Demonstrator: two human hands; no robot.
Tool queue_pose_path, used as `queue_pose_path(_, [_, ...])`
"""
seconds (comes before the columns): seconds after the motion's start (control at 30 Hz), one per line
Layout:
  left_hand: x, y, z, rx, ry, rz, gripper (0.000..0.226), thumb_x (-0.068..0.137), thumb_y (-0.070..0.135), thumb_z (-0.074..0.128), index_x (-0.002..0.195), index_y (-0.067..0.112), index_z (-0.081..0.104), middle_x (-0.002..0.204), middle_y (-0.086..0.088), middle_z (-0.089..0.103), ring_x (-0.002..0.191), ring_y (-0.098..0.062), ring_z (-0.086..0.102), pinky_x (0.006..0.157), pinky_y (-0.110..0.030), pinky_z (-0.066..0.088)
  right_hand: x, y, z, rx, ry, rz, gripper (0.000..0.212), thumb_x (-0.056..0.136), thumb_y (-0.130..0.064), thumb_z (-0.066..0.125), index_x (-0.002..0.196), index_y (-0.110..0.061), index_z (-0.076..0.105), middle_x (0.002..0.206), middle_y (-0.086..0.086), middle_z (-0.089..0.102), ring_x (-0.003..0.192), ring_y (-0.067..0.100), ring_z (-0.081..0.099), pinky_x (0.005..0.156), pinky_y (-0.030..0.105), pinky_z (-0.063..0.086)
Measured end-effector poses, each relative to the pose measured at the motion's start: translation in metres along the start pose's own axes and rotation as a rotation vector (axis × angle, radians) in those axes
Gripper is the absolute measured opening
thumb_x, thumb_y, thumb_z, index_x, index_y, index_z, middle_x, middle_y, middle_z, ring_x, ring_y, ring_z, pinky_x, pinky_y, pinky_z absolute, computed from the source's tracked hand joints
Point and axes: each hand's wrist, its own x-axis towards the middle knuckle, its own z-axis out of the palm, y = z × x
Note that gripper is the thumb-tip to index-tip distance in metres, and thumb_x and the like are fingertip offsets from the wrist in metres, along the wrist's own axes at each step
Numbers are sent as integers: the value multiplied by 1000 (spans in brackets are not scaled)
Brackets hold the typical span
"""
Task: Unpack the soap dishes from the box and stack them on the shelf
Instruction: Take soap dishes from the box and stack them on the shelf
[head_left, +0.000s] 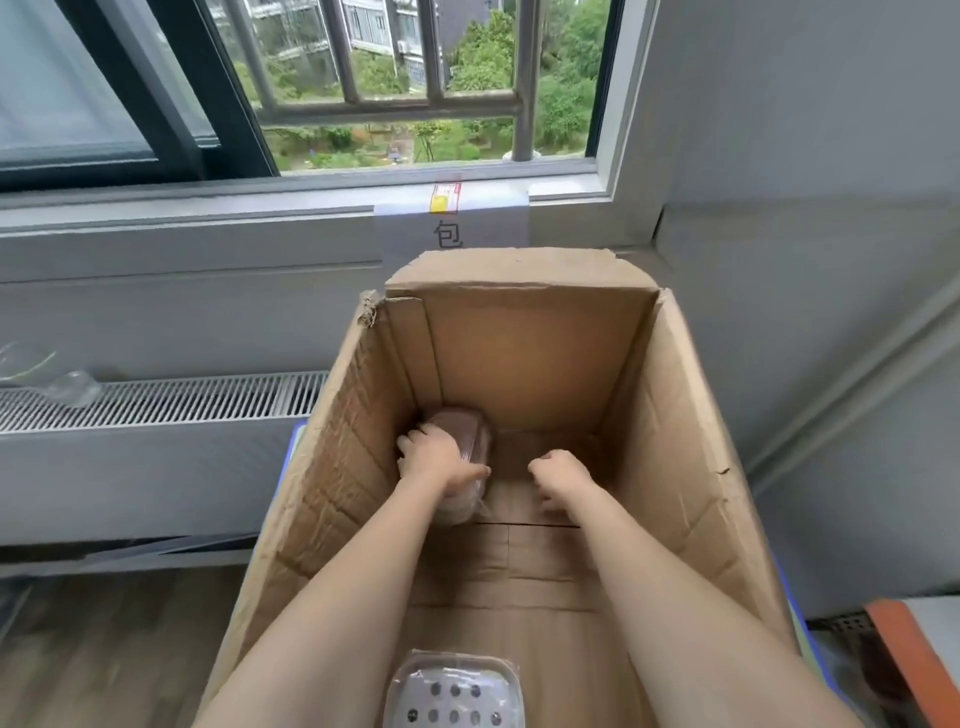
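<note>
Window (363, 78): barred, giving onto greenery and buildings, running behind the whole scene above a grilled radiator (156, 400).

Cardboard box (675, 415): tall, open-topped, standing below the sill; both forearms are reaching down into it.

Wrapped stack of soap dishes (475, 431): brownish, in clear film, lying on the box floor in the far-left corner, against the left wall. Its long axis is running roughly from near to far, tilted slightly rightward at the near end.

Pale soap dish (452, 696): perforated, in clear wrap, sitting at the bottom edge of view, nearest the person.

Left hand (434, 457): lying over the top of the stack, fingers curling round its far-left side and thumb pressing along its right, gripping it.

Right hand (558, 475): hovering just right of the stack, apart from it, fingers loosely curled and holding nothing. Judged: the left hand is doing the lifting; the right is placed to close in from the right side.
</note>
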Motion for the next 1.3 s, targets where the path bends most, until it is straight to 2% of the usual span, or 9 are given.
queue_pose_path(0.07, [1,3,1,-55,26,11,109,68,51,75,138,-7,16,141,-20,30,131,-36,33,104,-39,33,9,7,7,65,-5,38,36,90,-15,42,118,5,54,97,12,49,99,33,55,96,40,48])
queue_pose_path(0.2, [-1,6,5,-205,-88,-10,117,69,49,76,142,-8,4,151,-25,6,137,-35,28,108,-33,29,4,15,17,423,-40,147,37,96,-8,37,129,7,45,120,29,53,110,41,55,85,40,50])
queue_pose_path(0.3, [1,1,8,-379,-189,-95,118,73,53,70,144,-9,-1,151,-27,10,140,-34,22,109,-31,26,-1,20,23,709,-89,235,39,100,-15,36,135,0,37,134,21,48,118,36,54,88,39,49])
queue_pose_path(0.53, [-4,-6,-2,-763,-298,-154,118,67,51,73,147,-1,3,147,-14,31,127,-29,44,103,-42,43,-18,9,9,672,-175,150,13,83,-27,64,85,-14,61,63,-3,60,51,8,49,52,20,33])
queue_pose_path(0.63, [-17,-4,-23,-785,-311,-95,126,59,58,75,148,5,4,145,-14,34,122,-31,48,96,-45,47,-32,-8,1,600,-100,74,46,72,-25,72,110,-2,61,90,10,70,76,20,67,68,30,53])
queue_pose_path(0.73, [-40,3,-58,-765,-294,-5,115,61,55,76,146,14,11,132,-13,42,101,-30,59,76,-41,56,-61,-31,-19,468,82,-30,69,73,-33,71,130,-3,45,120,15,59,103,32,61,83,45,55])
queue_pose_path(0.83, [-70,12,-95,-722,-216,74,116,65,53,75,147,12,4,135,-19,39,105,-34,58,83,-48,55,-100,-53,-41,352,273,-163,71,83,-34,64,138,-2,32,131,15,50,113,31,54,82,36,50])
queue_pose_path(1.17, [-224,-23,-134,-935,125,490,106,54,59,78,137,15,31,135,-6,42,120,-23,49,96,-45,49,-302,-30,-69,369,741,-612,45,82,-37,68,110,-11,44,85,-14,50,81,10,55,72,22,46])
queue_pose_path(1.3, [-279,-44,-108,-1097,70,533,105,44,62,75,131,19,35,126,-3,49,114,-20,53,98,-46,47,-358,17,-51,433,893,-624,43,81,-37,68,106,-12,44,93,-9,57,90,18,59,83,39,49])
